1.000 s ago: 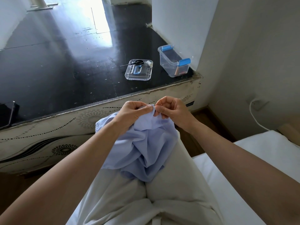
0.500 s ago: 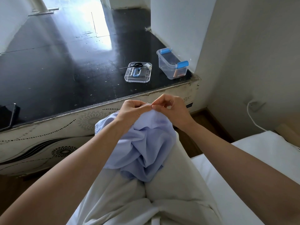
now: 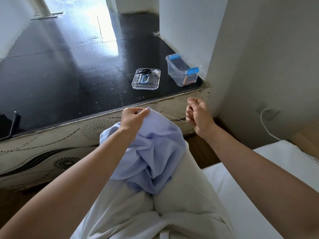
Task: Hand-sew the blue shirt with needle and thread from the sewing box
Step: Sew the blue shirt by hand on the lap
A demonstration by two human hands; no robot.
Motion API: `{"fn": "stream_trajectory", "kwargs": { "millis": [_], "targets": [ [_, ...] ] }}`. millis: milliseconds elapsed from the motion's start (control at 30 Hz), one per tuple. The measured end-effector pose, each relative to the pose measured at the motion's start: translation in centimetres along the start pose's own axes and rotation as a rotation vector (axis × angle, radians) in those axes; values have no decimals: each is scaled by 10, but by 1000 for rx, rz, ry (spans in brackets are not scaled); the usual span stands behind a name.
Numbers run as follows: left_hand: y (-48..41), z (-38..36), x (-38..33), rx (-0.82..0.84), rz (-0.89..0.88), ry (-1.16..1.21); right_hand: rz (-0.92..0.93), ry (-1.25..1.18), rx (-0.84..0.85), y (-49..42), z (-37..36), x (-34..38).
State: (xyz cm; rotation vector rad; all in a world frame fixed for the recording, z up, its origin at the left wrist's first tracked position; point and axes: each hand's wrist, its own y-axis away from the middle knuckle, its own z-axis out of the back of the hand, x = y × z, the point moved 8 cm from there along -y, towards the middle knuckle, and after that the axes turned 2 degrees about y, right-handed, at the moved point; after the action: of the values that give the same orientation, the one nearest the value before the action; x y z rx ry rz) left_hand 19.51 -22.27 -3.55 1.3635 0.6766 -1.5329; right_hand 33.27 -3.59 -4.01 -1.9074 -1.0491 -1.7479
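The blue shirt point(image 3: 151, 152) lies bunched on my lap over pale trousers. My left hand point(image 3: 132, 119) pinches its top edge and holds it up. A thin pale thread point(image 3: 170, 117) runs taut from that edge rightward to my right hand point(image 3: 198, 114), which is curled round the thread's end; the needle itself is too small to make out. The clear sewing box point(image 3: 183, 70) with blue clips stands on the dark tabletop beyond, with its clear lid point(image 3: 146, 80) lying beside it.
Black scissors point(image 3: 144, 71) and a small white spool point(image 3: 156, 71) rest on the lid. A dark phone point(image 3: 10, 125) lies at the table's left edge. A white cable point(image 3: 267, 125) hangs on the right wall above the white bed point(image 3: 259, 169).
My right hand has moved away to the right from the left hand, drawing the thread out of the shirt edge. The left hand still holds the fabric in place.
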Motion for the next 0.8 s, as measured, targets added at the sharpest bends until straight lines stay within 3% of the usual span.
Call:
{"fn": "stream_trajectory", "kwargs": {
  "millis": [100, 233, 567, 800],
  "targets": [
    [-4, 4, 1, -40, 3, 57, -163, 254, -153, -6, 30, -22],
    [-7, 5, 0, -57, -1, 105, -165, 372, -375, -6, 54, -27],
    [4, -8, -6, 44, 21, 209, 482, 621, 131, 13, -46, 20],
    [13, -16, -7, 125, 44, 217, 587, 778, 54, 7, -64, 15]
  ]
}}
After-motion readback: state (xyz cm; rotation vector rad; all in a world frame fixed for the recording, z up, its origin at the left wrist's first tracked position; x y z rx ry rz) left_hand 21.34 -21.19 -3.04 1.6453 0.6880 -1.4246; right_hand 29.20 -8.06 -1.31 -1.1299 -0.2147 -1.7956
